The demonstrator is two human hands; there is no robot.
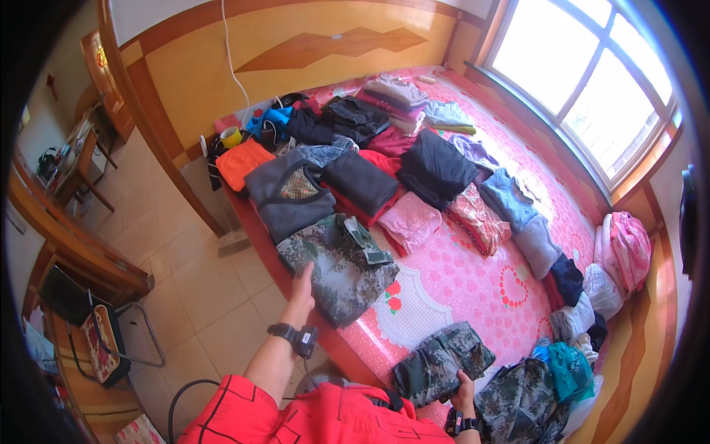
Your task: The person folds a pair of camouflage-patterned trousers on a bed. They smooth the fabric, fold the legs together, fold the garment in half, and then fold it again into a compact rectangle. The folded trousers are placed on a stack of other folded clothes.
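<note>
My left hand (302,289) rests against the left edge of a folded camouflage jacket (344,272) at the bed's near left edge; whether its fingers grip the cloth I cannot tell. My right hand (463,392) holds a folded camouflage garment (441,361) by its right end, low in the view. Right of that hand lies a loose heap of camouflage clothing (516,399). Beyond the jacket are a folded dark grey vest (288,194), a dark folded garment (359,183) on red cloth and a folded pink garment (410,219).
Folded clothes cover much of the pink patterned bed (477,283), with black trousers (435,166) and an orange garment (244,162) among them. A teal plastic bag (568,369) lies at the right. On the tiled floor, left, stands a metal-framed chair (105,344).
</note>
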